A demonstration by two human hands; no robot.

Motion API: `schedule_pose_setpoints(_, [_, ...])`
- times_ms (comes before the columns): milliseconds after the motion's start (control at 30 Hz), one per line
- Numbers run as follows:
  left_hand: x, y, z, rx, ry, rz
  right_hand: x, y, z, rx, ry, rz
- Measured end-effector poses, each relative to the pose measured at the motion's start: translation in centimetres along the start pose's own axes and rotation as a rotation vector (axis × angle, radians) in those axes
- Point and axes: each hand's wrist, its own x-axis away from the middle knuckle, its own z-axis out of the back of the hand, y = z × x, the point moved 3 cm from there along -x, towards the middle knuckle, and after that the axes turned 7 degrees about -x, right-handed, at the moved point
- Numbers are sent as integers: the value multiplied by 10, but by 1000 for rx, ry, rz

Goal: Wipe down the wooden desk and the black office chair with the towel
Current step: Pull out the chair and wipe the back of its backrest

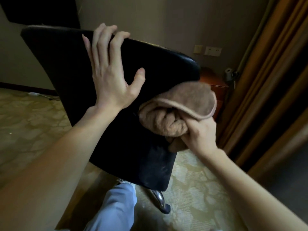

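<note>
Two hands are working the chair [66, 60] at once; your left hand [111, 75] is lying wide and flat on the back panel, fingers spread, tips reaching the top edge, thumb splayed out; your right hand [198, 135] is gripping the towel [176, 110] in a tight bunch, fingers buried in the folds. The towel is pressing against the right edge of the backrest, about halfway down, with one loose flap arching over the wad. Judging by that, you are wiping the chair back; grey smudges [155, 167] are showing on the lower panel, so that part is likely waiting.

Watch what is bracing the chair; only a flat palm is steadying it, and the chair is leaning in this view; a hard push from the towel side could be swinging or rolling it away on its caster [164, 205] across the carpet [191, 180]. Your leg [115, 205] is standing just beside the base; a sudden roll could be catching it. The loose flap could be dragging free and cutting your contact; a bunched towel is also covering little surface, so streaks may be getting missed.

Reddish wood [215, 84] is showing behind the chair; you cannot tell whether it is the desk.
</note>
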Motion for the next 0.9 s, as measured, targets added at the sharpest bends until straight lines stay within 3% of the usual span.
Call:
schedule_pose_setpoints(167, [1, 1, -4, 16, 27, -17, 88, -1, -42, -150, -317, -173])
schedule_pose_setpoints(267, [2, 3, -4, 29, 24, -25, 128, -6, -46, -151, -560, -111])
schedule_pose_setpoints(333, [2, 6, -4, 26, 6, -37, 140, -7, -42, -144, -635, -60])
schedule_pose_setpoints(433, [2, 13, -1, 29, -8, -40, 124, -9, -26, -110, -571, -44])
schedule_pose_setpoints(667, [4, 20, 3, 42, -26, -1, 2, -22, 40, 44, 130, 112])
schedule_pose_setpoints(733, [3, 19, 4, 39, -33, -6, -24, -14, 42, 67, 149, 62])
schedule_pose_setpoints(900, [3, 14, 2, 11, -34, -18, 1, -5, -4, -110, -101, -185])
